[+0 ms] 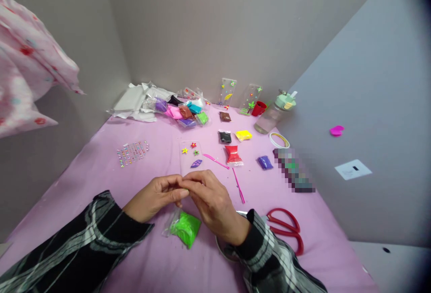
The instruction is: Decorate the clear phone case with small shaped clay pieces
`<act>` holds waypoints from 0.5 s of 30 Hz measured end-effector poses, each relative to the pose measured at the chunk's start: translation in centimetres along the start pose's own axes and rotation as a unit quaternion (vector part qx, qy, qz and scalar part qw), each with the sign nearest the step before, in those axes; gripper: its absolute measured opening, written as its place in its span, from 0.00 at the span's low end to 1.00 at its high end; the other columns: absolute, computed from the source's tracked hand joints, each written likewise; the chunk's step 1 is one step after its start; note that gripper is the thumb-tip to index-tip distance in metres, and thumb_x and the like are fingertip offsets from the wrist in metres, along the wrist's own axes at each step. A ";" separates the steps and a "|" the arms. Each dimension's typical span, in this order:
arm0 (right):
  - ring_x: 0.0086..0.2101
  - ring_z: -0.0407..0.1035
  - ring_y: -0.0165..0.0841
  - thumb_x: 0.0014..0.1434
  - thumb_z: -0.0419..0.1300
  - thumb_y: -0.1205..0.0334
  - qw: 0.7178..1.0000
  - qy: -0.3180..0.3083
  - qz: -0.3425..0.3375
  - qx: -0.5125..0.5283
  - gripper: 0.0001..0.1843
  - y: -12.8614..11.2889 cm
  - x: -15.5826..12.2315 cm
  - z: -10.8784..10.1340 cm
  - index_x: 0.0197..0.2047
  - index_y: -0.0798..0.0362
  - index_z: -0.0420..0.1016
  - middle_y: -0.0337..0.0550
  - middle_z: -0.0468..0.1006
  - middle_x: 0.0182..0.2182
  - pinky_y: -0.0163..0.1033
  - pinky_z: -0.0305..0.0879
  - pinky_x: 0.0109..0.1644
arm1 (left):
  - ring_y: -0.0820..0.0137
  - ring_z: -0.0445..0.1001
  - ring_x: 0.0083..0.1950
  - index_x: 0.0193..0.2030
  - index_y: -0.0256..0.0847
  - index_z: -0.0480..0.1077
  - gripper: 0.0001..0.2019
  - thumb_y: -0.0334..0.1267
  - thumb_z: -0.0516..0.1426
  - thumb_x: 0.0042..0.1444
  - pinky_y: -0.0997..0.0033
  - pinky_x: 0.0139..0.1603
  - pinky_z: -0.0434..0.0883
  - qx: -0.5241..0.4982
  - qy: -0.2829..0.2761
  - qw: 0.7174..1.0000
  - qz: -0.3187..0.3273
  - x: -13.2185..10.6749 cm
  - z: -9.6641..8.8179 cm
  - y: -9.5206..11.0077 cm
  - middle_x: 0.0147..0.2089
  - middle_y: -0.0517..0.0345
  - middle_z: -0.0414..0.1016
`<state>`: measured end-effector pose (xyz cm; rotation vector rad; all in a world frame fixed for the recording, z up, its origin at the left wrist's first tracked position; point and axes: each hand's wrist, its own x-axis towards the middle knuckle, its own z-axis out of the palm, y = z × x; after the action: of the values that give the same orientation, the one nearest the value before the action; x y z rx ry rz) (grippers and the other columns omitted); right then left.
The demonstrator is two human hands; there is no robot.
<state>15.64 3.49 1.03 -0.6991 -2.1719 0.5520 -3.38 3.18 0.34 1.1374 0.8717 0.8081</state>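
Observation:
My left hand (158,197) and my right hand (213,203) meet at the fingertips above the table. Both are closed in a pinch, and whatever lies between the fingers is hidden or too small to name. Just below them is an opened clear packet of bright green clay (186,229). Beyond the fingertips lies a clear phone case (186,157) bearing small clay flowers and a purple leaf (196,163). A pink modelling tool (217,161) and a second pink stick tool (238,185) rest to its right.
Red-handled scissors (285,228) and a partly hidden round object (222,249) flank my right forearm. Clay packets, including a red one (233,155), lie ahead. Farther back are a bottle (274,113), a tape roll (279,140) and bagged clay (185,111). A gem sticker sheet (133,153) lies left.

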 end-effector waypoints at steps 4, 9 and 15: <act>0.52 0.66 0.37 0.66 0.50 0.76 0.999 -0.023 -0.008 0.021 0.22 -0.4 0.2 -0.3 0.60 0.52 0.67 0.52 0.72 0.52 0.46 0.70 0.54 | 0.72 0.65 0.32 0.35 0.38 0.73 0.12 0.44 0.65 0.52 0.70 0.36 0.64 -0.010 0.005 1.000 -0.003 0.0 0.0 0.0 0.30 0.64 0.68; 0.48 0.68 0.37 0.66 0.57 0.70 1.000 -0.013 0.001 0.006 0.09 -0.5 0.3 -0.5 0.48 0.53 0.71 0.50 0.74 0.46 0.44 0.70 0.51 | 0.71 0.66 0.32 0.32 0.38 0.70 0.14 0.46 0.65 0.51 0.70 0.36 0.65 -0.026 -0.003 1.000 -0.010 0.1 0.0 -0.1 0.29 0.65 0.66; 0.47 0.69 0.37 0.62 0.62 0.69 1.000 0.024 0.011 0.014 0.09 0.0 0.1 -0.3 0.46 0.53 0.70 0.48 0.74 0.44 0.43 0.70 0.49 | 0.73 0.66 0.30 0.33 0.38 0.71 0.13 0.46 0.66 0.52 0.71 0.35 0.63 -0.022 -0.011 1.000 -0.014 0.0 0.0 0.0 0.28 0.66 0.67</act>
<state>15.85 3.63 1.25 -0.7157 -2.1096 0.5700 -3.43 3.15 0.34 1.0916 0.8468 0.7858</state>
